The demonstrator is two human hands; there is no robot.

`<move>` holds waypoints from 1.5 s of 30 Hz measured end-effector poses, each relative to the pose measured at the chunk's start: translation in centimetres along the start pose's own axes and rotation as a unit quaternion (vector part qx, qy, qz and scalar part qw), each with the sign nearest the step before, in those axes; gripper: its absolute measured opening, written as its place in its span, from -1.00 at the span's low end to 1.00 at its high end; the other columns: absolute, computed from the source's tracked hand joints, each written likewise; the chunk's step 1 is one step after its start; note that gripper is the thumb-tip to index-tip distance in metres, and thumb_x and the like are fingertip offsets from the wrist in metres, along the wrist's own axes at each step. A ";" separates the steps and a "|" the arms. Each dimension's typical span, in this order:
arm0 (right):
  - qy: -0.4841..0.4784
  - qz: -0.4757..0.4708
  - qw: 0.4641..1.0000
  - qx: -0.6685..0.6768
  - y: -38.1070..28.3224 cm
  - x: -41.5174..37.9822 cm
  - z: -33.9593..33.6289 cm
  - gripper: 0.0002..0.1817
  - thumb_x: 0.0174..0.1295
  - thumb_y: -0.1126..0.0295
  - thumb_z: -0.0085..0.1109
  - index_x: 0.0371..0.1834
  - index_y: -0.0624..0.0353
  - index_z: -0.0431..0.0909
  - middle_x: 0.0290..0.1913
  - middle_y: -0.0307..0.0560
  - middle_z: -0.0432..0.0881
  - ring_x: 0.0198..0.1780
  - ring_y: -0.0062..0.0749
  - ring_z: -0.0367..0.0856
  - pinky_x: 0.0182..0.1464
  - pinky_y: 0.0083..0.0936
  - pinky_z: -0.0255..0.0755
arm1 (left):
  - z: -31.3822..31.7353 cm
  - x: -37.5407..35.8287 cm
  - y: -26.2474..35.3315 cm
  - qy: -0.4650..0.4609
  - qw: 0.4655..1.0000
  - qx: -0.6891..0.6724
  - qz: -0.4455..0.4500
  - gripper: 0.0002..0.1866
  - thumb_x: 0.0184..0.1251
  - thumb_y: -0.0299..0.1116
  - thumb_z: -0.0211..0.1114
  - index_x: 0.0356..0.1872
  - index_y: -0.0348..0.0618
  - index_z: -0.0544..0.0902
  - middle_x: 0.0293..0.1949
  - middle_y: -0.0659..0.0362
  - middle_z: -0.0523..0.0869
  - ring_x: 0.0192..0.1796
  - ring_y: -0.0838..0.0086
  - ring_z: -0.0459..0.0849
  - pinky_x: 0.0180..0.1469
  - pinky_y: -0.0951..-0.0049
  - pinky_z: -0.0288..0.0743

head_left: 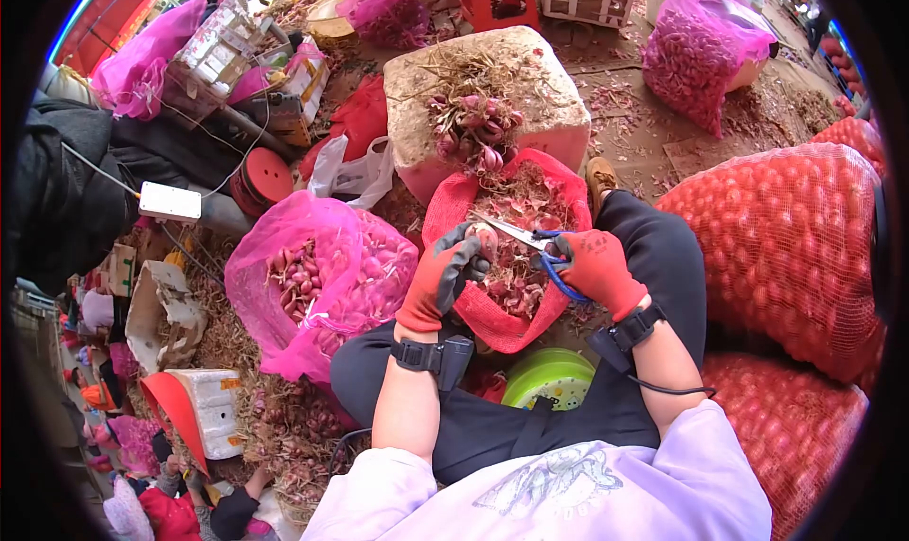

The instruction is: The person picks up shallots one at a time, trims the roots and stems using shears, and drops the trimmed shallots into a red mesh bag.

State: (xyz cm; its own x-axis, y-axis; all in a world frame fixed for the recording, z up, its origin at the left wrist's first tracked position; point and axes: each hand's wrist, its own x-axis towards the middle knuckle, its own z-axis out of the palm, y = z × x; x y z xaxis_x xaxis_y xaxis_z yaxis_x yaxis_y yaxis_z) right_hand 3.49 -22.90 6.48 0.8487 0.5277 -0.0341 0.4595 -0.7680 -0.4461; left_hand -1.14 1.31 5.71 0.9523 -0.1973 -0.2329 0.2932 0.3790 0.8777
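Note:
My left hand point(445, 273), in a red and grey glove, pinches a shallot point(487, 242). In my right hand point(595, 268), also gloved, are blue-handled scissors point(565, 278), their blades pointing left at the shallot. Both hands are over an open red mesh bag point(442, 207) that holds peelings and roots. Behind it, a bunch of shallots point(478, 127) with dry stalks lies on a white foam block point(409, 96). Left of my left hand stands an open pink mesh bag point(256, 221) with loose shallots inside.
Full red mesh sacks point(776, 238) are stacked at the right. A pink bag point(696, 53) stands at the back right, a red stool point(499, 4) at the back. Shallots with stalks point(294, 423) cover the ground at lower left. Another person's dark sleeve point(71, 181) is at the left.

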 end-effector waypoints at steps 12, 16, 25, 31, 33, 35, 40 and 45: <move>0.089 -0.088 0.989 -0.077 0.7 -0.4 -0.4 -0.65 -0.05 0.10 0.29 -0.34 0.12 0.51 -0.39 -0.05 0.57 -0.33 -0.09 0.57 -0.28 -0.25 0.39 | 0.0 -0.6 0.8 0.088 0.994 0.053 -0.025 -0.74 0.35 -0.31 0.13 -0.04 -0.22 0.54 -0.35 0.29 0.58 -0.42 0.66 0.52 -0.35 0.65 0.42; 0.036 -0.067 0.991 -0.113 1.3 -0.3 0.1 -0.68 -0.04 0.10 0.28 -0.38 0.10 0.51 -0.42 -0.07 0.59 -0.33 -0.11 0.59 -0.29 -0.25 0.40 | -0.5 -0.7 0.9 0.061 0.993 0.086 -0.046 -0.74 0.32 -0.34 0.13 -0.06 -0.25 0.55 -0.39 0.27 0.59 -0.43 0.64 0.53 -0.35 0.64 0.43; 0.143 -0.108 0.982 -0.051 1.2 -0.3 0.0 -0.63 -0.03 -0.01 0.26 -0.43 0.08 0.56 -0.54 -0.10 0.58 -0.44 -0.15 0.60 -0.38 -0.26 0.41 | -0.1 -0.5 1.1 0.093 0.991 0.089 -0.037 -0.70 0.33 -0.28 0.18 -0.02 -0.24 0.55 -0.43 0.28 0.58 -0.43 0.64 0.54 -0.35 0.63 0.45; 0.055 -0.047 0.993 -0.093 1.7 -0.3 0.6 -0.56 0.02 -0.09 0.25 -0.49 0.12 0.59 -0.57 -0.03 0.58 -0.46 -0.15 0.61 -0.36 -0.29 0.42 | 0.0 -0.7 1.2 0.051 0.992 0.107 -0.043 -0.70 0.36 -0.31 0.16 0.04 -0.19 0.52 -0.38 0.29 0.58 -0.41 0.64 0.52 -0.32 0.62 0.45; 0.012 0.031 0.999 -0.037 0.8 -0.1 0.3 -0.54 0.05 -0.08 0.26 -0.47 0.16 0.62 -0.53 0.00 0.61 -0.44 -0.16 0.63 -0.33 -0.31 0.43 | 0.2 -0.5 0.8 0.040 0.999 -0.011 -0.020 -0.68 0.36 -0.31 0.16 0.08 -0.19 0.49 -0.34 0.27 0.59 -0.40 0.62 0.55 -0.30 0.62 0.47; 0.031 0.047 0.983 0.172 0.2 0.0 0.7 -0.63 0.07 0.08 0.30 -0.35 0.21 0.64 -0.48 0.04 0.64 -0.42 -0.27 0.65 -0.30 -0.39 0.44 | 0.2 0.0 -0.2 0.043 0.994 -0.099 0.001 -0.67 0.37 -0.32 0.17 0.10 -0.19 0.47 -0.30 0.24 0.60 -0.37 0.60 0.57 -0.29 0.61 0.49; 0.035 0.028 0.924 0.379 -1.7 0.8 2.3 -0.71 0.08 0.28 0.33 -0.24 0.28 0.63 -0.43 -0.03 0.67 -0.39 -0.56 0.58 -0.27 -0.47 0.43 | 1.7 1.0 -2.7 0.112 0.992 -0.064 -0.019 -0.70 0.37 -0.29 0.21 0.04 -0.16 0.48 -0.28 0.26 0.63 -0.38 0.63 0.55 -0.32 0.64 0.46; 0.023 0.035 0.934 0.356 -2.0 1.4 3.0 -0.73 0.08 0.24 0.29 -0.31 0.24 0.64 -0.43 0.13 0.63 -0.41 -0.11 0.60 -0.29 -0.31 0.41 | 2.3 0.8 -3.3 0.094 0.995 -0.018 -0.025 -0.64 0.33 -0.22 0.25 0.05 -0.18 0.47 -0.30 0.24 0.65 -0.33 0.63 0.60 -0.26 0.62 0.53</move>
State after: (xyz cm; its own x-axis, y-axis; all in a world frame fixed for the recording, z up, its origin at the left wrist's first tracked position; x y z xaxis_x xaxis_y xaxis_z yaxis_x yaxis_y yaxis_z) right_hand 3.01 -19.53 4.59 0.8882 0.4562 -0.0547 0.1256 -0.3555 -0.9262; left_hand -1.56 -2.20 3.58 0.9344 -0.0448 -0.3534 0.3402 0.4059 0.8482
